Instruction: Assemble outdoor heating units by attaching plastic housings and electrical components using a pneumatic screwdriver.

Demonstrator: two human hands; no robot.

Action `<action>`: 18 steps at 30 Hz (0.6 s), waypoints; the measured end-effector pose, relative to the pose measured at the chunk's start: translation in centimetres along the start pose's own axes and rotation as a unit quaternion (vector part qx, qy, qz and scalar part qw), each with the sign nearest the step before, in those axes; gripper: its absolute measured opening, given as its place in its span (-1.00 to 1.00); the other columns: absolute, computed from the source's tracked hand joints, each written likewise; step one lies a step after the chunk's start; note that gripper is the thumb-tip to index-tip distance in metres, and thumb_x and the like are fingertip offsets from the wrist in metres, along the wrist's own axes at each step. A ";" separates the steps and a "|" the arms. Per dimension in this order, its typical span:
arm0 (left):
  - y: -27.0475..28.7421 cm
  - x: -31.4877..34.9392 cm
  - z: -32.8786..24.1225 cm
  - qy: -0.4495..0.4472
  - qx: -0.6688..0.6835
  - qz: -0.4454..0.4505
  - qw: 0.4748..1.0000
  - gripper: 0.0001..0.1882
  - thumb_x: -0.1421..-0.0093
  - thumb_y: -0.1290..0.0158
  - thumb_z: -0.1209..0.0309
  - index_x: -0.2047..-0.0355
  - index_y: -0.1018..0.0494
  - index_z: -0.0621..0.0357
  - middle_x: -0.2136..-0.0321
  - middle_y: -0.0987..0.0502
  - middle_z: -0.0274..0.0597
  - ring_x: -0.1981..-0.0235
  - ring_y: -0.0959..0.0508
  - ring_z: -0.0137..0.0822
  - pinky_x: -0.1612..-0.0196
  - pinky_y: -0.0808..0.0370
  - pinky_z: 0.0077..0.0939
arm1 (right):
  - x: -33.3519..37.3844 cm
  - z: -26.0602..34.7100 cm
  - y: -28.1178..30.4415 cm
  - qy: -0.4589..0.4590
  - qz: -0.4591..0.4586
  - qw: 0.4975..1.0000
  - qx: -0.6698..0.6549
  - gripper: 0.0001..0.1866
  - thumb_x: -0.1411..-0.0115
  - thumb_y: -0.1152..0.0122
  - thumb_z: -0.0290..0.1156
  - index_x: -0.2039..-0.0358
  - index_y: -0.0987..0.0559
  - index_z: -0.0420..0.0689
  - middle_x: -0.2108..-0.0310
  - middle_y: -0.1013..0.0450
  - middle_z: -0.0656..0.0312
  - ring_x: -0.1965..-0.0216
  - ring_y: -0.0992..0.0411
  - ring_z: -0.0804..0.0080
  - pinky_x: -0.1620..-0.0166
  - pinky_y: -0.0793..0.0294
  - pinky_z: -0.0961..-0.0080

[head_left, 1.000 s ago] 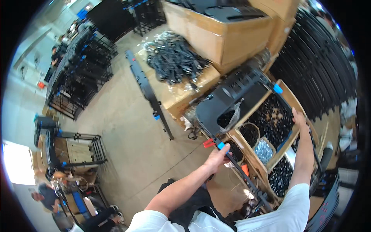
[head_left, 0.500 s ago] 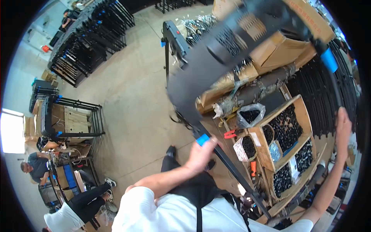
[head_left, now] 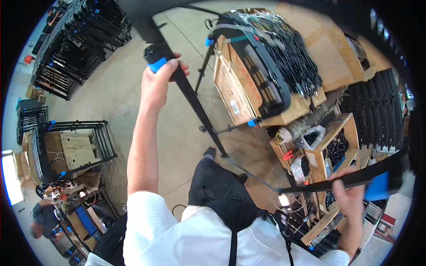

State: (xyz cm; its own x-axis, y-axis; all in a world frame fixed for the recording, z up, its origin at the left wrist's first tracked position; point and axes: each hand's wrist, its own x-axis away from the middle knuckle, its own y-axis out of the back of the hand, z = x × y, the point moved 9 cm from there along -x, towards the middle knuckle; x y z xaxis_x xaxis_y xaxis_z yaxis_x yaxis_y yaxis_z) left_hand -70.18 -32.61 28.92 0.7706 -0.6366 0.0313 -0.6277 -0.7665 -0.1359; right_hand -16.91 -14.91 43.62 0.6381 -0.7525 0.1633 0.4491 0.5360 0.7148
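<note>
At the far left, a bright window [head_left: 11, 179] shows in the wall, with a person in a dark shirt [head_left: 41, 218] below and to the right of it. Beside the window stands a group of black stands [head_left: 98, 141] with blue bands, and above it a long row of black racks [head_left: 73, 53]. Next comes the bare grey floor [head_left: 133, 106]. The left hand [head_left: 163, 79], arm stretched out, is closed around one leg of a large black frame [head_left: 195, 104], just beside a blue band [head_left: 157, 65]. That frame is held up before the person — its upper part runs past the top of the view, and a thin crossbar [head_left: 250, 173] joins its two legs low down. Beyond it, a second black frame [head_left: 262, 75] leans over a wooden box [head_left: 230, 95], next to a heap of black cables [head_left: 290, 53]. Further right, red-handled pliers [head_left: 289, 154] lie near a wooden tray [head_left: 350, 128] of small black parts [head_left: 338, 148]. The right hand [head_left: 348, 193] grips the other leg — near a blurred blue patch [head_left: 377, 186].
</note>
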 end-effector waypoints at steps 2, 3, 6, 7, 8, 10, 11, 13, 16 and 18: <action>1.9 -3.5 0.5 0.015 -0.024 0.023 0.999 -0.59 -0.31 -0.19 0.36 -0.08 -0.53 0.36 0.17 -0.71 -0.02 0.16 -0.73 -0.23 -0.03 -0.62 -0.31 | -2.0 2.2 -6.9 0.010 0.057 0.996 0.062 -0.79 -0.17 -0.40 -0.55 0.17 -0.63 -0.15 0.29 -0.57 0.27 0.24 -0.54 0.50 0.14 -0.56 0.47; 2.3 -5.7 2.1 0.019 -0.011 0.046 0.999 -0.58 -0.29 -0.23 0.39 -0.10 -0.54 0.35 0.14 -0.70 -0.01 0.12 -0.73 -0.24 -0.06 -0.61 -0.32 | -2.2 -0.7 -10.3 -0.082 0.076 0.992 -0.050 -0.78 -0.18 -0.44 -0.51 0.16 -0.63 -0.15 0.24 -0.60 0.26 0.23 -0.54 0.51 0.13 -0.57 0.45; 1.6 -10.6 6.5 0.030 -0.022 0.121 0.992 -0.60 -0.22 -0.29 0.47 -0.07 -0.57 0.30 0.13 -0.71 -0.11 0.08 -0.69 -0.31 -0.10 -0.58 -0.35 | -3.5 -5.8 -20.1 -0.093 0.121 0.985 -0.078 -0.67 -0.18 -0.49 -0.45 0.05 -0.65 -0.11 0.16 -0.62 0.27 0.13 -0.57 0.48 0.03 -0.58 0.47; 1.0 -11.9 7.6 0.035 -0.037 0.146 0.988 -0.62 -0.21 -0.31 0.48 -0.04 -0.60 0.27 0.13 -0.71 -0.16 0.07 -0.68 -0.35 -0.11 -0.57 -0.37 | -3.4 -9.8 -23.9 -0.107 0.110 0.981 -0.122 -0.68 -0.19 -0.48 -0.44 0.05 -0.64 -0.12 0.17 -0.63 0.26 0.14 -0.58 0.47 0.04 -0.58 0.47; 1.7 -13.1 9.2 0.047 -0.059 0.151 0.986 -0.69 -0.18 -0.34 0.47 0.06 -0.66 0.23 0.16 -0.71 -0.26 0.08 -0.65 -0.42 -0.09 -0.54 -0.42 | -4.8 -9.2 -27.0 -0.076 0.090 0.984 -0.134 -0.69 -0.21 -0.48 -0.43 0.05 -0.64 -0.13 0.17 -0.62 0.27 0.15 -0.57 0.49 0.07 -0.57 0.49; 1.0 -15.0 11.8 0.085 -0.131 0.151 0.976 -0.70 -0.16 -0.35 0.46 0.08 -0.67 0.23 0.18 -0.71 -0.28 0.10 -0.64 -0.43 -0.07 -0.54 -0.43 | -6.7 -12.0 -32.8 -0.031 0.055 0.984 -0.168 -0.69 -0.21 -0.48 -0.45 0.05 -0.63 -0.18 0.21 -0.61 0.29 0.18 -0.54 0.53 0.09 -0.56 0.52; 0.1 -16.2 13.4 0.114 -0.193 0.150 0.963 -0.71 -0.14 -0.36 0.45 0.11 -0.68 0.22 0.20 -0.70 -0.31 0.13 -0.63 -0.43 -0.04 -0.53 -0.45 | -7.1 -16.2 -36.1 -0.048 0.024 0.975 -0.217 -0.66 -0.20 -0.50 -0.44 0.04 -0.63 -0.18 0.22 -0.61 0.26 0.20 -0.56 0.47 0.09 -0.57 0.46; 1.2 -19.3 16.8 0.094 -0.255 0.148 0.951 -0.72 -0.12 -0.38 0.44 0.14 -0.68 0.19 0.24 -0.69 -0.33 0.18 -0.61 -0.43 0.01 -0.53 -0.43 | -8.8 -20.0 -41.9 -0.014 -0.026 0.987 -0.158 -0.60 -0.15 -0.53 -0.43 0.01 -0.63 -0.15 0.20 -0.62 0.21 0.17 -0.59 0.36 0.06 -0.59 0.37; 3.3 -23.0 20.4 0.084 -0.288 0.126 0.945 -0.73 -0.11 -0.41 0.38 0.18 -0.67 0.13 0.32 -0.68 -0.33 0.24 -0.59 -0.44 0.09 -0.54 -0.37 | -11.8 -21.4 -48.8 -0.015 -0.025 0.991 -0.134 -0.70 -0.22 -0.44 -0.47 0.04 -0.62 -0.16 0.17 -0.59 0.27 0.16 -0.55 0.49 0.10 -0.58 0.48; 3.6 -25.0 21.4 0.092 -0.311 0.115 0.939 -0.73 -0.11 -0.41 0.38 0.18 -0.67 0.14 0.33 -0.68 -0.32 0.24 -0.59 -0.43 0.08 -0.54 -0.37 | -13.2 -21.5 -50.6 -0.021 -0.034 0.993 -0.113 -0.70 -0.20 -0.45 -0.46 0.06 -0.63 -0.17 0.20 -0.60 0.23 0.17 -0.57 0.45 0.09 -0.59 0.45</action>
State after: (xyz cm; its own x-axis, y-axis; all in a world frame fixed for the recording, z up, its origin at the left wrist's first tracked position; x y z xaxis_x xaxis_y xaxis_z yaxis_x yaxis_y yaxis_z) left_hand -89.27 -17.63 6.44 0.6101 -0.7515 0.2510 -0.7628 -0.4714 0.4427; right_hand -34.59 -23.85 -9.36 0.5774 -0.8022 0.1519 0.6217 0.5526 0.5551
